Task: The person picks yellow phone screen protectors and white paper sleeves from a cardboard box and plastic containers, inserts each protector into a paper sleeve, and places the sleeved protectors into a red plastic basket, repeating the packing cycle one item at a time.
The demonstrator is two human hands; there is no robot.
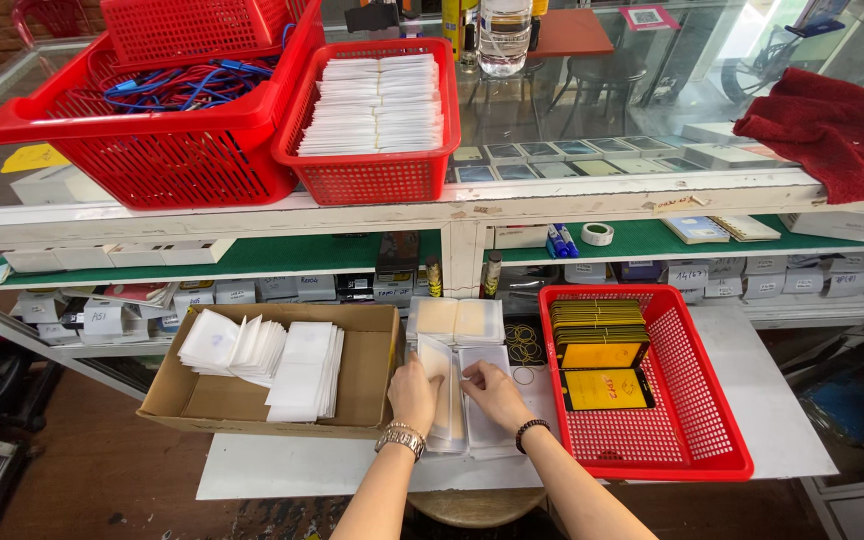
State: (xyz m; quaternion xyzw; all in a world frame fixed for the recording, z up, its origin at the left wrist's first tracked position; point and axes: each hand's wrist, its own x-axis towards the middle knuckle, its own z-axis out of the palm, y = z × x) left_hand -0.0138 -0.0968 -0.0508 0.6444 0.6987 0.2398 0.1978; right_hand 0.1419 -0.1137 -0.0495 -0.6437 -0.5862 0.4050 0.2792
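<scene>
My left hand (414, 393), with a metal watch on the wrist, grips a clear flat sleeve with a tan insert (439, 365) standing on a pile of similar sleeves (487, 425). My right hand (493, 392), wearing a dark bead bracelet, pinches the top edge of the same sleeve from the right. Another stack of tan-filled sleeves (455, 320) lies just beyond my hands on the white board (762, 400).
A cardboard box (367, 385) of white envelopes sits to the left. A red basket (687, 430) with yellow-black packets stands to the right. Rubber bands (524, 343) lie between them. Red baskets (367, 175) and a red cloth (832, 130) rest on the glass counter above.
</scene>
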